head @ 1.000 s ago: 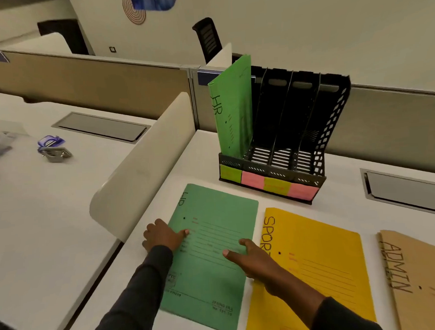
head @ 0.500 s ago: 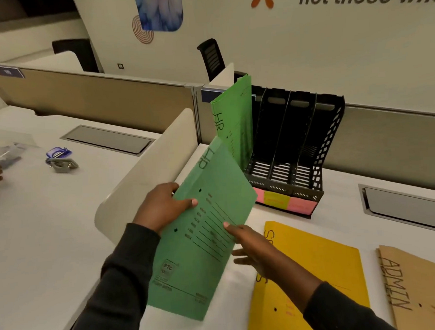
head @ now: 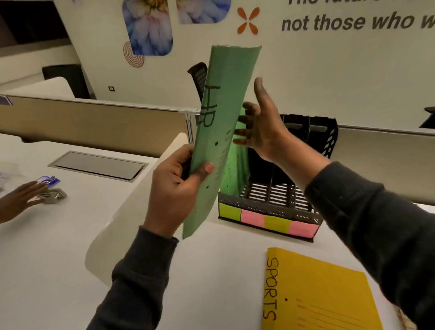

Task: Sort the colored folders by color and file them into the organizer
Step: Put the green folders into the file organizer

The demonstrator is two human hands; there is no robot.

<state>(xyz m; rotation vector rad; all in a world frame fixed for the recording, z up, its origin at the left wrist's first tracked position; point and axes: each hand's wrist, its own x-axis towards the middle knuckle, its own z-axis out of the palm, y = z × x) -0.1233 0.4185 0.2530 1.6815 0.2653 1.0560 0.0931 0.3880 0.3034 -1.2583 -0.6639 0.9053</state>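
- Since half a second ago the green folder marked "HR" has risen from a low slant over the tabletop to nearly upright in the air, its top edge curling over; the right hand has left the folder's lower edge and is now higher.
- The left hand has its grip clamped on the folder's lower left edge, thumb across the front face and fingers wrapped behind.
- The right hand is spread, fingers apart and holding nothing, fingertips just beside the folder's right edge; whether they touch it I cannot tell.
- The held folder hangs in front of and above the black organizer, which stands on the tabletop against the partition.
- A second green folder already stands in the organizer's leftmost slot; the held folder and the right hand cover its upper part and the tops of the left slots.
- Sticky notes in green, pink, yellow and pink line the organizer's front lip.
- A yellow folder marked "SPORTS" lies flat on the tabletop, near the person.
- A white divider separates this tabletop from the neighbouring one, where another person's hand rests near a blue badge.
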